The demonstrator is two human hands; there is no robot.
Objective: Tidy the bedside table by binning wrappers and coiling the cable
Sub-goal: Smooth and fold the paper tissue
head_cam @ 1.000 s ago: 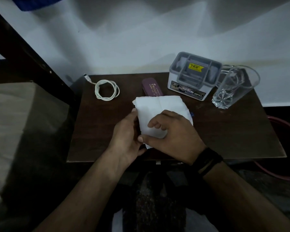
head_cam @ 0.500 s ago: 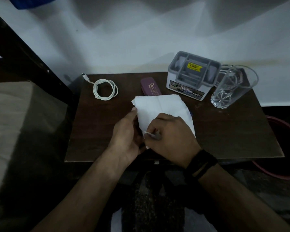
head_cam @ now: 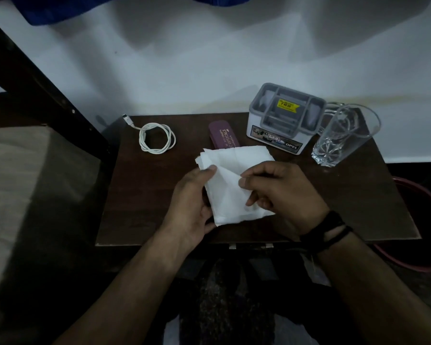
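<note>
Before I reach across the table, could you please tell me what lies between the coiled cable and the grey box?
In the head view, a purple glasses case lies on the table between the coiled white cable and the grey box, nearer the box.

left hand (head_cam: pixel 192 202): fingers curled, gripping | right hand (head_cam: pixel 284 195): thumb and fingers pinching

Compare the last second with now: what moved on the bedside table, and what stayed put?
The right hand lifted off the white tissue, where it lay flat with curled fingers, and now pinches a fold near its right edge, raising it. The left hand keeps gripping the tissue's left side. The coiled cable, purple glasses case, grey box and glass have not moved on the table.
</note>
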